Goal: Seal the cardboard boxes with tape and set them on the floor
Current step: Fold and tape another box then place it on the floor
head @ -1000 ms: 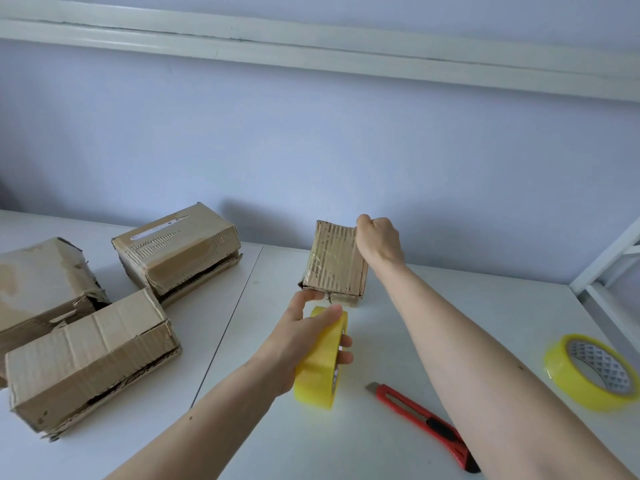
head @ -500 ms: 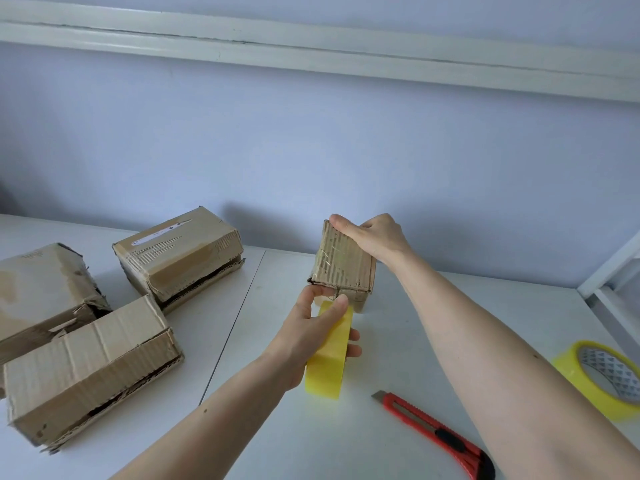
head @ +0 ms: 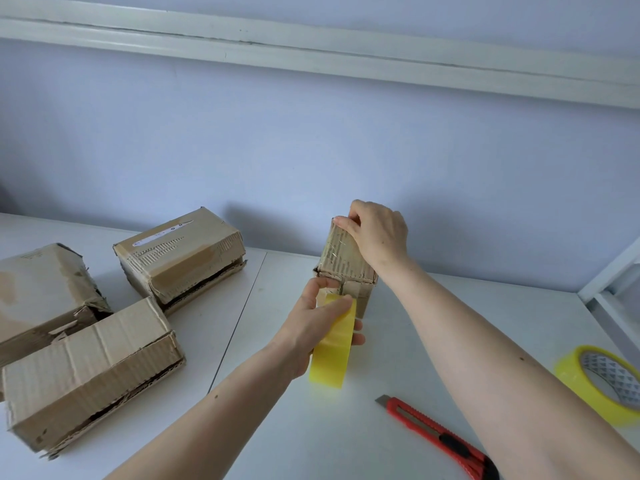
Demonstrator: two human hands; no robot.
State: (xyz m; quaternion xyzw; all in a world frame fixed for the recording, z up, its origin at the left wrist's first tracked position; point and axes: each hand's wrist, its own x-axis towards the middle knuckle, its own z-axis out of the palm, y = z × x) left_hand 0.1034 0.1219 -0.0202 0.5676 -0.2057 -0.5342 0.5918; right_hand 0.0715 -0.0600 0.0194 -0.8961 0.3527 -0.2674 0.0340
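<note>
I see my right hand (head: 379, 237) pinching the small brown cardboard box (head: 341, 261) at table centre, my left hand (head: 317, 323) gripping the yellow tape roll (head: 332, 355) against it. Three worn cardboard boxes (head: 90, 368) wait unsealed on the left; I judge most work remains.

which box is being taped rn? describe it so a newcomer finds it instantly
On the white table, right of its centre seam near the wall, stands the small box. The right hand grips its top; the left hand holds a yellow tape roll against it. Three larger boxes lie untouched to its left.
</note>
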